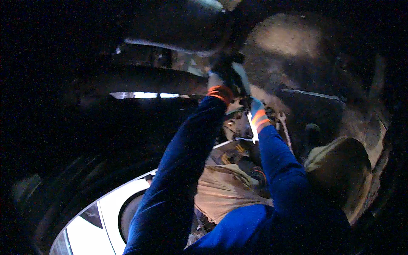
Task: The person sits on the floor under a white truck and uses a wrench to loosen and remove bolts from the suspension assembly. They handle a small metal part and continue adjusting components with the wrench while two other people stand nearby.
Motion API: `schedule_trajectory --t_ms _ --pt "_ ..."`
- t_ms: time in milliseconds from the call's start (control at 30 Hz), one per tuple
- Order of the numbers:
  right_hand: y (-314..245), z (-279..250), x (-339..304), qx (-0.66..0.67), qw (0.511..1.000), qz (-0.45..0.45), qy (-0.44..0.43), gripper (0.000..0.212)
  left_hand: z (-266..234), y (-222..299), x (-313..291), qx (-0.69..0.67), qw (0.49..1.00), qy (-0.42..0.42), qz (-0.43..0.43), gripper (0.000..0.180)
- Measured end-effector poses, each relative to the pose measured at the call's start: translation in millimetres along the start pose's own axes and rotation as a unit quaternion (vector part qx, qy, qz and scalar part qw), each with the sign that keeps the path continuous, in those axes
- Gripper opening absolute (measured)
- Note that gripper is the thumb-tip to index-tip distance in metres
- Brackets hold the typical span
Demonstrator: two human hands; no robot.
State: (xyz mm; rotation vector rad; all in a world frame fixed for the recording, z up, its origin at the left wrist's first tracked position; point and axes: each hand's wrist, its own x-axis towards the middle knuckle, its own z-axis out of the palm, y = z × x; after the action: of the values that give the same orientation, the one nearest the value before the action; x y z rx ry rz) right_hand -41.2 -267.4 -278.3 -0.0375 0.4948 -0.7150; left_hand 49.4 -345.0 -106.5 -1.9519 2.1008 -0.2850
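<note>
- Under a dark, curved mass of metalwork, the gloved right hand [257, 109] is raised beside a bright slim bar [252, 127]; its fingers look bent near the bar's upper end, but glare keeps me from telling how far they close or whether they grip.
- Just up and to the left, the left hand [217, 79] reaches in among shadowed parts, orange cuff showing; its fingers are lost in the dark, so I cannot tell how open it is or what it holds.
- Along the right hand's inner side, the bar slants down past the cuff. I judge it rigid, hard and fairly light, perhaps slick if oily; the lower length seems the easiest place to take hold.
- On the other side of that hand stands a wrench [286, 129], its open end upward; it looks stiff and sturdy, best held by the shank.
- Farther out, a dark tube-like part [148, 80] runs off to the left, with a bulky rounded body [182, 27] above it.
- Below the hands lies tan cloth [229, 187], creased and soft-looking, between the blue sleeves.
- At the lower left, a white vehicle panel [108, 202] curves around a dark wheel.
</note>
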Motion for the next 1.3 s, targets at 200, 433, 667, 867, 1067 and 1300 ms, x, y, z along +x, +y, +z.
schedule_trajectory --t_ms 200,433,667,867,1067,1300 --pt "39 20 10 0.196 0.975 0.053 0.091 0.031 -23 0 6 -0.029 0.999 -0.034 -0.007 0.028" --pt "63 2 30 0.228 0.973 0.007 0.014 0.024 -29 19 0 -0.480 0.847 -0.098 -0.206 0.034" --pt "16 -10 2 -0.311 0.938 -0.131 -0.079 0.017 -14 9 3 0.211 0.974 -0.068 -0.045 0.026" --pt "50 -16 30 -0.074 0.993 -0.095 -0.018 0.019 -31 19 3 0.051 0.992 -0.079 -0.086 0.024" --pt "23 -44 47 -0.252 0.967 -0.029 0.024 0.023 -2 18 16 -0.306 0.939 -0.009 -0.154 0.024" --pt "-38 -45 31 -0.521 0.812 -0.181 -0.188 0.021 28 -8 6 -0.483 0.860 0.059 -0.154 0.027"
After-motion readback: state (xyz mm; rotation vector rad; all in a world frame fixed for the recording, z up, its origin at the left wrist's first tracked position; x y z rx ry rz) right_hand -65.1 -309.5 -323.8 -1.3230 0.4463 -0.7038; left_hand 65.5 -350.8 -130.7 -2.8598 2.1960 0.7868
